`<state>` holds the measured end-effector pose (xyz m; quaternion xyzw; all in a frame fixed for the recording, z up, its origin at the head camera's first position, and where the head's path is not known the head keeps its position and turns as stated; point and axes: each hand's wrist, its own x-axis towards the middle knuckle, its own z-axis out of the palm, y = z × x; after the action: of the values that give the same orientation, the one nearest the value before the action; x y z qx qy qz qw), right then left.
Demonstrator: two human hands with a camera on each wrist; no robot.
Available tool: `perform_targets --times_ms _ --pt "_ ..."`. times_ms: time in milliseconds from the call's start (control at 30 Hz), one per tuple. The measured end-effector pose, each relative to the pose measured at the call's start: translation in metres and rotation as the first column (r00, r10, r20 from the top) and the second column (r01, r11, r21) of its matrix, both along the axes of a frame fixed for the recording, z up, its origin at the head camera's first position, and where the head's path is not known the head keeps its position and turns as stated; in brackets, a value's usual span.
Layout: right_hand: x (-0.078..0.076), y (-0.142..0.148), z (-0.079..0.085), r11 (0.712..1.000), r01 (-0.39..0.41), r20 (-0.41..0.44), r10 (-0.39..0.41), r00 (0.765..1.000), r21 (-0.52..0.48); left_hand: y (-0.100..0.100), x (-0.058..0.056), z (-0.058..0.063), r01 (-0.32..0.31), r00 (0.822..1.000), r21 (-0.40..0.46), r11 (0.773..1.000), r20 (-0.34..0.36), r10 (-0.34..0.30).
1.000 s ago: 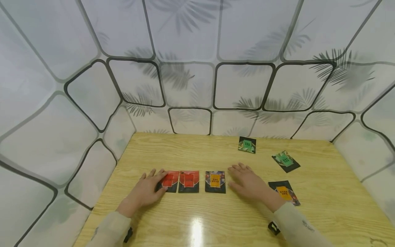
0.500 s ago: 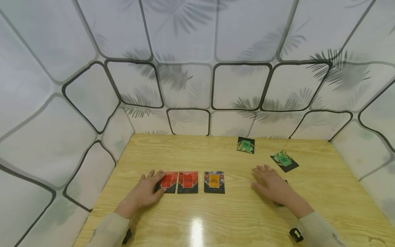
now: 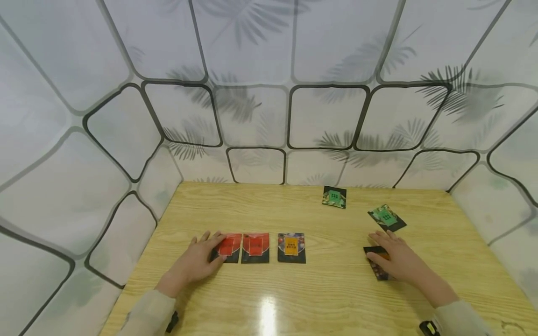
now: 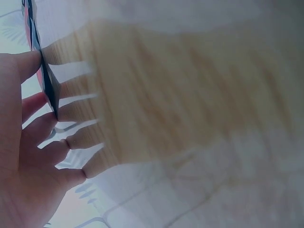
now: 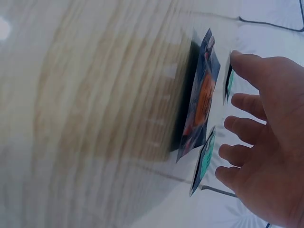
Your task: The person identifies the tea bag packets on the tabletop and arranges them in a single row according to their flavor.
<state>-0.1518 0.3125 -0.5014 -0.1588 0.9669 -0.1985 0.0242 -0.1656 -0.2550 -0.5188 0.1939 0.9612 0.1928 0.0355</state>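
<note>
In the head view, my left hand (image 3: pixel 194 263) rests on the leftmost red-and-black packet (image 3: pixel 227 246), its fingers covering the left side. The left wrist view shows that packet (image 4: pixel 49 85) edge-on by the thumb, with the fingers spread flat on the table. A second red packet (image 3: pixel 256 247) lies just right of it, then a packet with an orange label (image 3: pixel 292 246). My right hand (image 3: pixel 399 259) is over another dark, orange-labelled packet (image 3: pixel 377 269), partly hiding it. From the right wrist, this packet (image 5: pixel 200 102) appears in front of extended fingers; whether they touch it I cannot tell.
Two green-labelled packets lie farther back, one (image 3: pixel 334 197) near the wall and another (image 3: pixel 387 217) just beyond my right fingertips. A patterned white fabric wall (image 3: pixel 260 116) encloses the back and sides of the wooden table (image 3: pixel 235 205).
My right hand has moved right, from beside the middle orange-labelled packet to over the one at the right. My left hand has stayed on the red packet. The packets have not visibly shifted.
</note>
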Motion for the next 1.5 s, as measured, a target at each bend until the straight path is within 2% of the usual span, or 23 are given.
perform_targets --times_ms 333,833,1100,1500 --pt "0.006 0.018 -0.002 1.0 0.012 -0.016 -0.011 1.0 0.017 0.002 0.001 0.003 -0.001 1.0 -0.002 1.0 0.011 0.001" --pt "0.014 0.03 -0.004 0.999 -0.033 -0.05 0.035 0.998 0.043 0.003 0.001 0.007 -0.003 1.0 -0.013 1.0 0.013 0.003" --pt "0.015 0.018 -0.003 1.0 -0.026 -0.022 0.026 0.999 0.013 0.002 0.002 0.005 0.0 1.0 -0.014 1.0 0.004 0.0" --pt "0.006 -0.008 -0.003 0.999 -0.039 -0.004 0.039 0.999 0.027 0.002 0.003 0.007 -0.002 1.0 -0.015 1.0 0.005 0.002"
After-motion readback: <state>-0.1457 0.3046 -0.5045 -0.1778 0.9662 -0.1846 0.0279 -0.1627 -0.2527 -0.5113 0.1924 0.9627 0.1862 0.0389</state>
